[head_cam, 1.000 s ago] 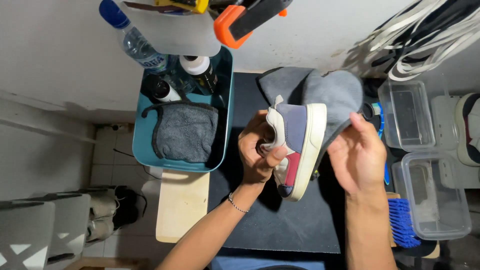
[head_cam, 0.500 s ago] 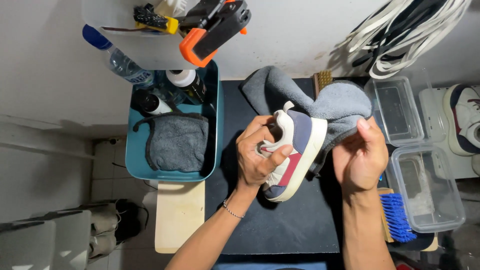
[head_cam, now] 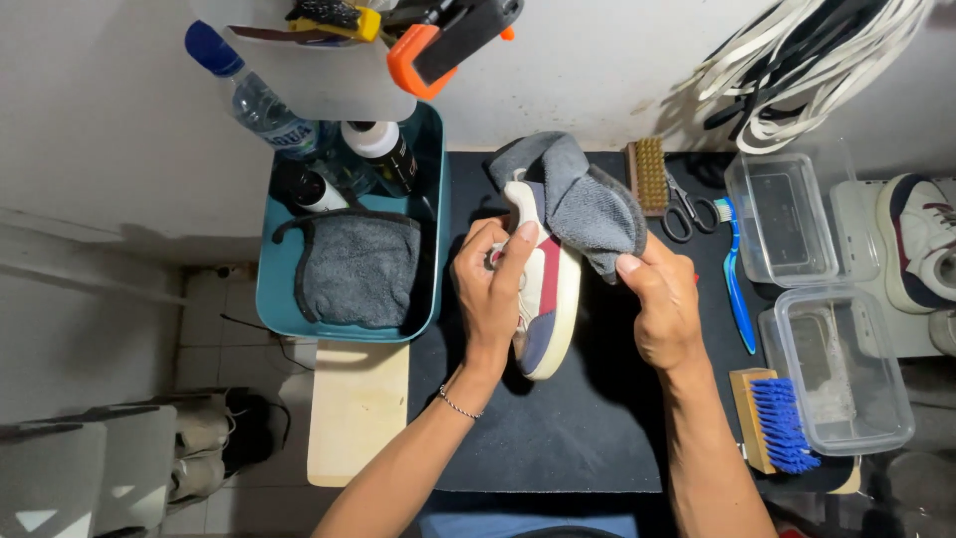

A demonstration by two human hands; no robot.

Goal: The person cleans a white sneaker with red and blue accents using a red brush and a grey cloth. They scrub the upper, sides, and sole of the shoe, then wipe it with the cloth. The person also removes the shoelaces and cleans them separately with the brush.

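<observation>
A teal tray (head_cam: 267, 299) holds a folded grey towel (head_cam: 358, 267), beside blue brushes (head_cam: 782, 423) and clear boxes (head_cam: 846, 374).

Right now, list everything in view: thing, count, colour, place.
shoe: 1, cream, navy and red, held over mat
cloth: 1, grey, draped on shoe's upper end
mat: 1, black, under hands
tub: 1, teal, left of mat
folded cloth: 1, grey, in tub
bottles: 3, clear or dark, in tub
clear boxes: 2, right
brushes: 3, blue and tan, right and top
scissors: 1, black, top right
left hand: grips shoe
right hand: fingers pinch cloth
</observation>
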